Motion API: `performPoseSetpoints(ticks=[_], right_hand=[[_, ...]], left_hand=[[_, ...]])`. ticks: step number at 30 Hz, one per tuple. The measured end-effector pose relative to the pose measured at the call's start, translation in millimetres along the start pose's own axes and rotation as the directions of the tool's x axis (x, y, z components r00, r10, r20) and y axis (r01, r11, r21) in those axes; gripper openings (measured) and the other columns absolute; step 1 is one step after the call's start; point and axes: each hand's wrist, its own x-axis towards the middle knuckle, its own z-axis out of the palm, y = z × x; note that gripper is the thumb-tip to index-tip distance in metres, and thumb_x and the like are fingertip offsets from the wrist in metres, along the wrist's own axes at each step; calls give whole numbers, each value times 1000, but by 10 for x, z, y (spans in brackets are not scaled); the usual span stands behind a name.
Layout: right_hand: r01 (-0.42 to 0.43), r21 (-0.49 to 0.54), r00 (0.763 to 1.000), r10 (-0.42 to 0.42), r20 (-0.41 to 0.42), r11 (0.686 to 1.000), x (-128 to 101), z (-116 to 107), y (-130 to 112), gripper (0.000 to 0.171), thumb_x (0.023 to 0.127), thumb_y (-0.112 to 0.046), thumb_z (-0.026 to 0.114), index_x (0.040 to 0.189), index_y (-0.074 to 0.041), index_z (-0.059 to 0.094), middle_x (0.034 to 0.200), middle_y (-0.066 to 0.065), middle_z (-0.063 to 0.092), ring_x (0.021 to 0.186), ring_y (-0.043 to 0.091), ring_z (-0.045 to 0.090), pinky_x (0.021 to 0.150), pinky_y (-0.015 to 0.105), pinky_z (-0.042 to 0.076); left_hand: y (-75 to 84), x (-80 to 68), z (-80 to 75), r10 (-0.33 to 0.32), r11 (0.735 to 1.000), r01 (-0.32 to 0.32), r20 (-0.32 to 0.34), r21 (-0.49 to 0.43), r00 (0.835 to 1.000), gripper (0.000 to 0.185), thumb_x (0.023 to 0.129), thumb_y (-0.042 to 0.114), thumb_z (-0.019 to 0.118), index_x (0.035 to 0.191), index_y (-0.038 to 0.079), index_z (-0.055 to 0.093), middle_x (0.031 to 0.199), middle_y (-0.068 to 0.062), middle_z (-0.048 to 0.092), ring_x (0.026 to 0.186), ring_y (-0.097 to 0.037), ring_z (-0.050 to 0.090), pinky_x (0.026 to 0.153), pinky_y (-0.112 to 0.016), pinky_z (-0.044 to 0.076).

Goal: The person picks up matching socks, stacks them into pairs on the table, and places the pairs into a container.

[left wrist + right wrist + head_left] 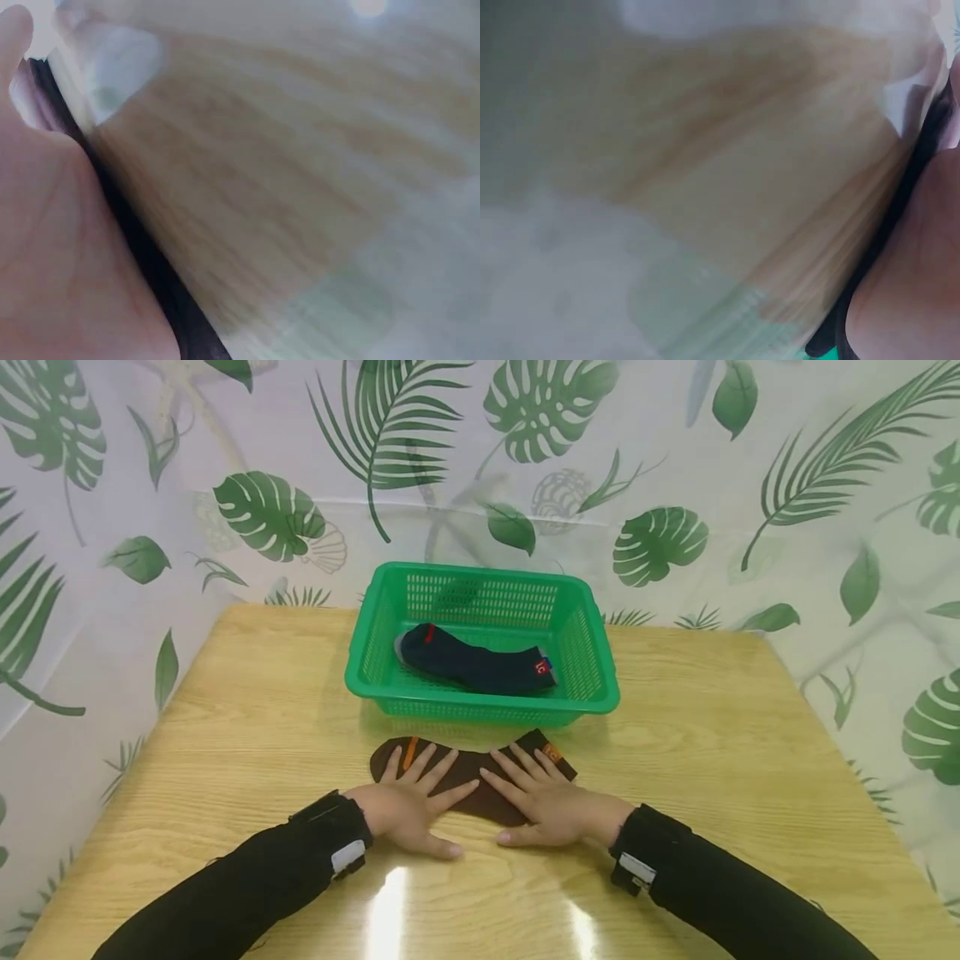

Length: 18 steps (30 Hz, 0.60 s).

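Observation:
A dark brown sock (480, 777) with an orange stripe near the toe and an orange label at the cuff lies flat on the wooden table, its toe to the left. My left hand (412, 810) rests on its toe half, fingers spread and straight. On the cuff half rests my right hand (551, 806), also with straight, spread fingers. Both thumbs lie on the table in front of the sock, pointing toward each other. In the left wrist view the palm (67, 247) shows at the left edge; the right palm (911, 262) is at the right edge of its view.
Just behind the brown sock stands a green plastic basket (483, 706) with slotted walls. Inside lies a navy sock (480, 664) with red marks. The wooden table (697, 718) meets a leaf-patterned cloth (570, 493) at the back and sides.

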Motion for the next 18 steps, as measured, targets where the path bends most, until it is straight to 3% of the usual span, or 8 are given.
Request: performPoseSetpoints(ticks=[6, 9, 11, 14, 16, 18], right_hand=[[2, 60, 1000, -2, 9, 998, -18, -28, -20, 86, 95, -64, 40, 157, -15, 8, 162, 13, -8, 146, 38, -10, 115, 59, 2], [-11, 80, 998, 15, -55, 997, -9, -64, -35, 83, 96, -61, 42, 156, -10, 17, 161, 18, 3, 147, 40, 0, 115, 60, 9], [-16, 48, 990, 23, -139, 999, 6, -100, -29, 80, 97, -57, 46, 154, -6, 24, 160, 21, 13, 146, 41, 8, 114, 60, 14], [-38, -49, 974, 26, -225, 998, 28, -142, 11, 74, 98, -51, 49, 151, -2, 30, 157, 22, 22, 145, 41, 15, 113, 58, 19], [-42, -92, 974, 20, -225, 995, 35, -162, 52, 73, 99, -48, 50, 151, -1, 30, 156, 22, 23, 145, 41, 16, 113, 58, 20], [-44, -119, 982, 21, -190, 992, 37, -174, 96, 73, 99, -48, 49, 152, -3, 28, 158, 21, 20, 146, 40, 13, 114, 58, 18]], left_hand=[[-6, -33, -88, 17, 996, -17, 1, -84, 1000, 82, 86, 78, 40, 155, 40, 16, 163, -3, -6, 147, -32, -11, 111, -64, -5], [-3, -47, -157, 31, 990, -45, -105, -133, 994, 68, 92, 68, 43, 150, 34, 37, 162, -9, 9, 148, -36, 1, 112, -65, 4], [-23, -52, -199, 49, 992, -74, -227, -104, 973, 56, 97, 57, 45, 144, 28, 49, 159, -13, 21, 146, -39, 11, 112, -65, 12], [-117, -42, -225, 80, 997, -75, -366, 26, 927, 43, 102, 39, 48, 140, 22, 55, 153, -16, 34, 143, -40, 23, 108, -66, 21], [-204, -39, -223, 80, 994, -46, -370, 100, 925, 44, 102, 35, 49, 143, 21, 50, 152, -16, 36, 142, -39, 27, 108, -66, 23], [-294, -47, -207, 72, 990, -28, -334, 136, 940, 49, 102, 36, 49, 148, 22, 43, 154, -16, 34, 143, -39, 25, 108, -67, 22]])
